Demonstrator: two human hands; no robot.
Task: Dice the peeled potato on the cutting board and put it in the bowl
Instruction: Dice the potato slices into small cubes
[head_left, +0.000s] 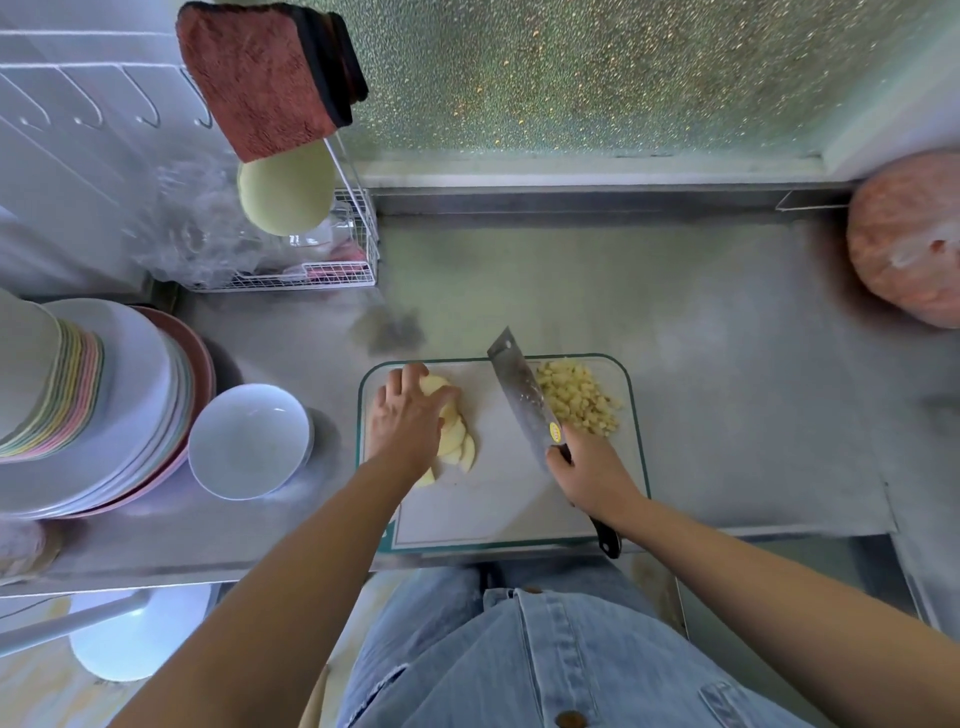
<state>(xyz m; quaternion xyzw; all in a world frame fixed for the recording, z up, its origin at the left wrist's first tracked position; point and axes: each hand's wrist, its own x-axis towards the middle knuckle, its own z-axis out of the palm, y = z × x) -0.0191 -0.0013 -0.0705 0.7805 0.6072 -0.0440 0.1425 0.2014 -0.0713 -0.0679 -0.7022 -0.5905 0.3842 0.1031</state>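
Potato slices (460, 441) may slip under the loosely spread left grip (405, 421); at three o'clock the knife (519, 389), clasped in the right grip (592, 475), could nick it.

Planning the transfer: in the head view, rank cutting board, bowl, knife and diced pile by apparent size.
1. cutting board
2. bowl
3. knife and diced pile: too close to rank; the knife is longer, the pile wider.
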